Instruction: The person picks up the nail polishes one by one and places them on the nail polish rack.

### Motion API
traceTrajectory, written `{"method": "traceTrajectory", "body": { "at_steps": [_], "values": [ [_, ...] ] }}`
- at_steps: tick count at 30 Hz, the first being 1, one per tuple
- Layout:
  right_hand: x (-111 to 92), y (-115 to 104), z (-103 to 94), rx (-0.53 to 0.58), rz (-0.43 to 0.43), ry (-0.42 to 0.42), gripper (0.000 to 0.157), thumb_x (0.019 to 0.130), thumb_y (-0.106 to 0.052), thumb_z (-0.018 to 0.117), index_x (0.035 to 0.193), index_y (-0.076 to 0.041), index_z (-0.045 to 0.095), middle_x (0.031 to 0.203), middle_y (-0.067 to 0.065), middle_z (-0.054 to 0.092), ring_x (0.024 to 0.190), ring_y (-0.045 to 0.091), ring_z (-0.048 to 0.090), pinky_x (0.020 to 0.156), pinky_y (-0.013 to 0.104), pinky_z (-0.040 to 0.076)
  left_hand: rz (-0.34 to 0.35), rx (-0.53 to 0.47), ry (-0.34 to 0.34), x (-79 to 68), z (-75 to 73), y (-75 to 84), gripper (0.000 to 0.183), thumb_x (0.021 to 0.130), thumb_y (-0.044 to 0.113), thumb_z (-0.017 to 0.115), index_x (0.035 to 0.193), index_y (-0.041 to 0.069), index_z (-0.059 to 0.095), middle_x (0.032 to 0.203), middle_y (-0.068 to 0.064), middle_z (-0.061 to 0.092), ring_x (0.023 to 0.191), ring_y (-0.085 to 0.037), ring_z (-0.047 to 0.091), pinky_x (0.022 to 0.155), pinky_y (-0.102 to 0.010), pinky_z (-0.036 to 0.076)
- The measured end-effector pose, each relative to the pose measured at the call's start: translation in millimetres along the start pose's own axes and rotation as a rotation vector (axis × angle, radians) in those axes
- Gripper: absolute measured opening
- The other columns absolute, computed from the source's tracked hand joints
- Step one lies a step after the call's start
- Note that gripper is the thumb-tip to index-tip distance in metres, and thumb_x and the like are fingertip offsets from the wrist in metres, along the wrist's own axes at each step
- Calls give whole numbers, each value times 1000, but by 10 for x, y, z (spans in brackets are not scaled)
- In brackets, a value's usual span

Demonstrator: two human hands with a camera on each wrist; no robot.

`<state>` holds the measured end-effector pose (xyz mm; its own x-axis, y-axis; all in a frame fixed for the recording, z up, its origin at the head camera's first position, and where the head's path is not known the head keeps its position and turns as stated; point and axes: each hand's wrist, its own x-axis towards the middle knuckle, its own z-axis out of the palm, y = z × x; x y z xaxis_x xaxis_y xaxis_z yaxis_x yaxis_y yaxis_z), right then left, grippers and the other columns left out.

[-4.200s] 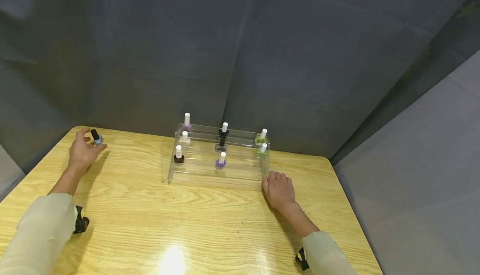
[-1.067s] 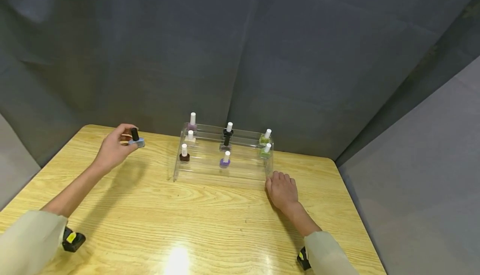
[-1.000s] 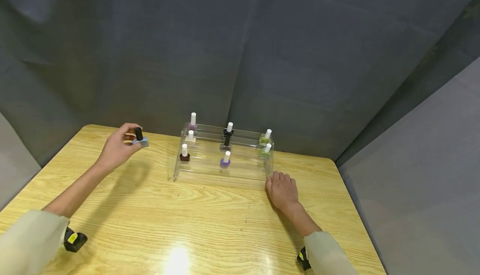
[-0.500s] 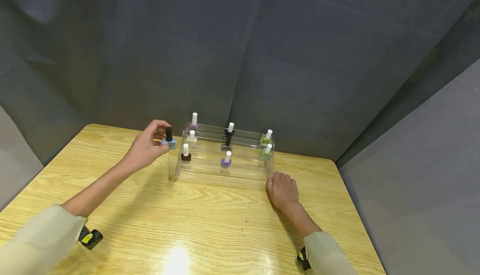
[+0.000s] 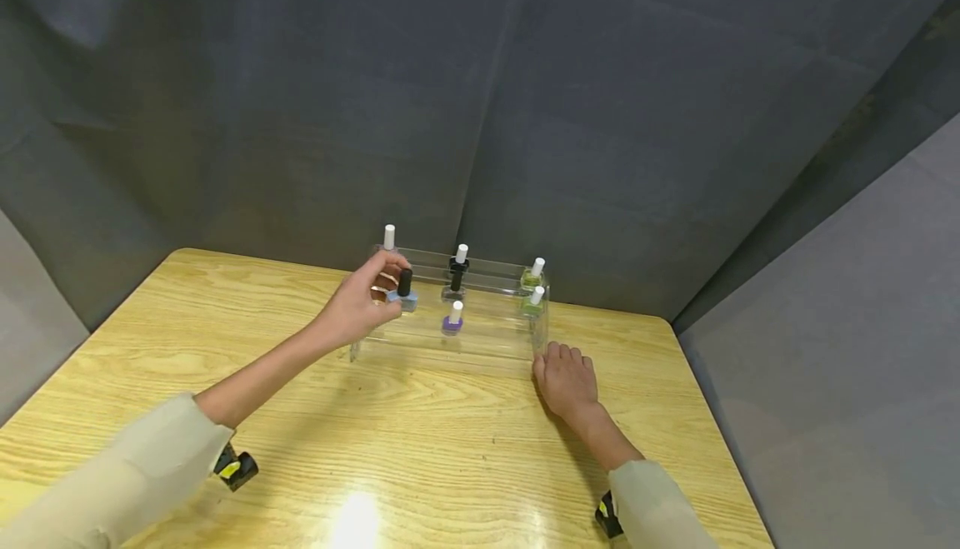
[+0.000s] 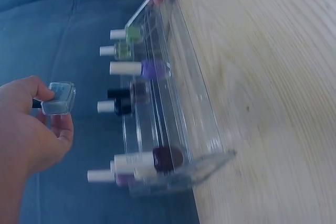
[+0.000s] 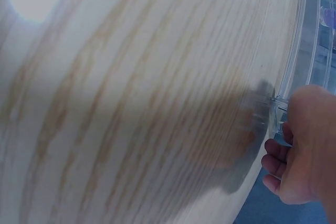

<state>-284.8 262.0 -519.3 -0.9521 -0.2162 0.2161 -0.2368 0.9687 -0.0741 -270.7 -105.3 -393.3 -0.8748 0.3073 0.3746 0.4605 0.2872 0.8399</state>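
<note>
My left hand [image 5: 354, 309] pinches a light blue nail polish bottle [image 5: 403, 301] with a black cap, held upright in front of the left part of a clear stepped display rack [image 5: 480, 354]. In the left wrist view that bottle [image 6: 59, 98] hangs clear of the rack, between thumb and fingers. On the steps stand a purple bottle [image 5: 452, 324], a black-capped bottle [image 5: 455, 289], two green bottles and others. From the head, my left hand hides the dark bottle [image 6: 167, 159] at the rack's left end. My right hand [image 5: 567, 381] grips the rack's right front corner, fingers curled.
The rack stands on a wood-grain table [image 5: 420, 449], near its back edge. A dark cloth [image 5: 300, 116] hangs behind it, and a grey panel [image 5: 847, 349] rises at the right. Each wrist carries a small black camera.
My left hand has carried the light blue bottle rightward from the table's far left to the front of the rack's left part. My right hand stays at the rack's corner.
</note>
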Motion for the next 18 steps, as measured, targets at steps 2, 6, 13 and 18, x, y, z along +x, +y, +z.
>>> {"method": "traceTrajectory", "body": {
  "at_steps": [2, 6, 13, 18],
  "values": [
    [-7, -6, -6, 2, -13, 25, 31, 106, -24, 42, 81, -6, 40, 72, 5, 32, 69, 29, 38, 66, 44, 36, 12, -12, -14, 33, 94, 16, 48, 84, -14, 61, 127, 5, 50, 114, -16, 56, 99, -30, 57, 84, -42, 51],
    [-8, -18, -15, 3, -13, 31, 31, 106, -24, 44, 82, -5, 41, 72, 5, 34, 70, 29, 39, 66, 44, 37, 48, -17, -33, 89, 282, 53, 48, 83, -13, 62, 125, 5, 51, 111, -14, 59, 98, -28, 58, 86, -42, 52],
    [-2, -32, -12, -21, 16, -27, 31, 107, -26, 44, 85, -4, 44, 75, 8, 41, 74, 31, 42, 70, 46, 39, 56, -36, -79, 157, 576, 80, 47, 83, -12, 63, 124, 8, 52, 111, -11, 59, 97, -28, 59, 82, -39, 53],
    [-14, -36, -3, -23, -10, 19, 31, 106, -25, 45, 82, -5, 43, 72, 6, 38, 72, 30, 42, 69, 46, 38, 62, -58, -112, 202, 784, 52, 47, 83, -13, 63, 124, 6, 52, 110, -9, 59, 96, -26, 60, 80, -37, 54]
  ]
}}
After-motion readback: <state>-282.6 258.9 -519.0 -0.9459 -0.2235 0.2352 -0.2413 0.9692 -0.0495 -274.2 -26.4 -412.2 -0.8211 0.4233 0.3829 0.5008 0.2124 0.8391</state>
